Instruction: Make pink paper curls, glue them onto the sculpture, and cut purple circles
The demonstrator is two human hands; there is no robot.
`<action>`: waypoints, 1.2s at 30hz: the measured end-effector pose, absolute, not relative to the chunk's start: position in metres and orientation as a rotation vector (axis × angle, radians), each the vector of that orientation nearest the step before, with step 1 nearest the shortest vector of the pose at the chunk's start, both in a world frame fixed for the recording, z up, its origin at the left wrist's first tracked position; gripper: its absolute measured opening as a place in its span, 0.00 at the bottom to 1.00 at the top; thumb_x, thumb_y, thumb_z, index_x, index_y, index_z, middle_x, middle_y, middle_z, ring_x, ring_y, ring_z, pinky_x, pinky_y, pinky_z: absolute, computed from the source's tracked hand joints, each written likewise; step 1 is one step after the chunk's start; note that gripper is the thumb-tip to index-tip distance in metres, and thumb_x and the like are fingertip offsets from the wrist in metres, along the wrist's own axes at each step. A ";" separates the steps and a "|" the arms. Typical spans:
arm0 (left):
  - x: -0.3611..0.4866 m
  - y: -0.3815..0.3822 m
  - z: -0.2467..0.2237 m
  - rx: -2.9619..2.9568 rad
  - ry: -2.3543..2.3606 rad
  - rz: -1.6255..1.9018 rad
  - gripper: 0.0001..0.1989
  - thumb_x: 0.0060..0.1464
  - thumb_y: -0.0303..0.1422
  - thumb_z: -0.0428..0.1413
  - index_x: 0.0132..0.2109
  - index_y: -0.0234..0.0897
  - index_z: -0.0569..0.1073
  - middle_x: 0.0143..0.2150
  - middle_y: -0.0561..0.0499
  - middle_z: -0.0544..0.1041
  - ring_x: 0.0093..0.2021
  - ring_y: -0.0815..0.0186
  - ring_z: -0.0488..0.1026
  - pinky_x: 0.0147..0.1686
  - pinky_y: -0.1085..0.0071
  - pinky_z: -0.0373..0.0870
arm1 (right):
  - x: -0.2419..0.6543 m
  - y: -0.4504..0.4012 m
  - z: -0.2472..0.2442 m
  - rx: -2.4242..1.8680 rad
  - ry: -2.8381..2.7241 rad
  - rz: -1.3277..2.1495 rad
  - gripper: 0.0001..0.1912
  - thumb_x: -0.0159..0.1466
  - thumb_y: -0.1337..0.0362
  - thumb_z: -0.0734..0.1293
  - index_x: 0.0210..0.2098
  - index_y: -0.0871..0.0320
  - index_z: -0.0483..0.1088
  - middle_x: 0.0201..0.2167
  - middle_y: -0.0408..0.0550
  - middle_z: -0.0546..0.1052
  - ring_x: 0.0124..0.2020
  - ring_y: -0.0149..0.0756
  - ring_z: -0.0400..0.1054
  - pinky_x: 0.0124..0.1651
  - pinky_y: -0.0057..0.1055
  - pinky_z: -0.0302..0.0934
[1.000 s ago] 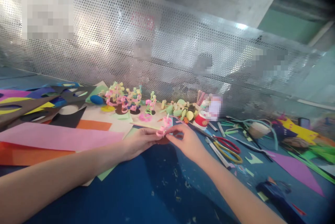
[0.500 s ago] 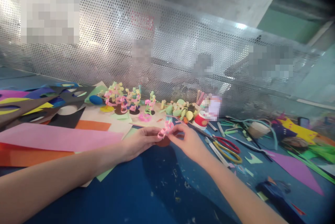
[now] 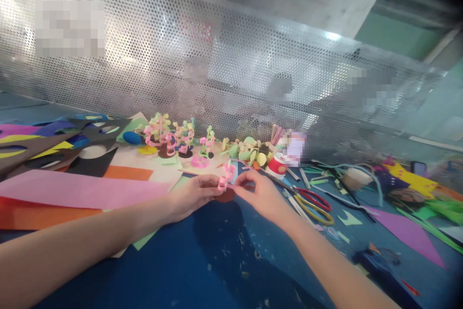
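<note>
In the centre of the frame, the left hand [image 3: 193, 197] holds a small curly figure of pink, paper-like strips [image 3: 224, 180], pinched between thumb and fingers. The right hand [image 3: 259, 196] pinches a thin pink strip [image 3: 231, 186] at the figure's right side. Just under is a round brown disc [image 3: 224, 197].

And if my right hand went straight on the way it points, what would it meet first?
Your right hand would likely meet the pink curl at its fingertips first, then your left hand; depth is hard to judge.
</note>
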State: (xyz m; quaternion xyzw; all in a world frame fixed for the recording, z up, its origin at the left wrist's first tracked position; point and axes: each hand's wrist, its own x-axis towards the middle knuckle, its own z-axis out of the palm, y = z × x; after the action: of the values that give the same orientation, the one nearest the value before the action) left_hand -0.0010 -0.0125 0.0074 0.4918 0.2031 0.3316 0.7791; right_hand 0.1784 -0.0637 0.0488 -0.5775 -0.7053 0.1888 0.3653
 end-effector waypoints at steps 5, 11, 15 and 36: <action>-0.001 -0.013 0.007 1.073 0.439 0.705 0.06 0.45 0.28 0.62 0.34 0.34 0.77 0.34 0.51 0.78 0.40 0.67 0.74 0.49 0.69 0.63 | 0.178 -0.064 0.052 -1.485 -1.818 0.491 0.02 0.54 0.67 0.65 0.27 0.58 0.69 0.29 0.44 0.73 0.33 0.34 0.68 0.40 0.32 0.63; -0.001 -0.011 0.004 1.074 0.417 0.712 0.06 0.45 0.27 0.62 0.34 0.33 0.77 0.34 0.50 0.79 0.39 0.67 0.74 0.49 0.69 0.64 | 0.177 -0.065 0.053 -1.478 -1.817 0.493 0.02 0.55 0.66 0.65 0.27 0.58 0.69 0.29 0.45 0.73 0.33 0.34 0.68 0.39 0.33 0.63; -0.001 -0.009 0.003 1.076 0.369 0.715 0.06 0.47 0.26 0.61 0.35 0.33 0.77 0.34 0.50 0.78 0.39 0.67 0.74 0.48 0.68 0.65 | 0.175 -0.066 0.045 -1.428 -1.824 0.485 0.08 0.55 0.60 0.67 0.32 0.57 0.71 0.33 0.45 0.74 0.33 0.34 0.69 0.37 0.32 0.64; 0.000 -0.010 0.007 1.057 0.386 0.707 0.07 0.45 0.26 0.62 0.35 0.32 0.76 0.36 0.49 0.78 0.40 0.66 0.74 0.50 0.67 0.64 | 0.172 -0.062 0.024 -1.351 -1.771 0.389 0.04 0.56 0.63 0.66 0.31 0.57 0.71 0.31 0.45 0.73 0.34 0.34 0.68 0.41 0.34 0.64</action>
State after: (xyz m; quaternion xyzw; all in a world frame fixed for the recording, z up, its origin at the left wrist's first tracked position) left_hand -0.0003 -0.0100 0.0074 0.4906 0.1790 0.3280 0.7872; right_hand 0.1716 -0.0617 0.0244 -0.5407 -0.7085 0.1555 0.4261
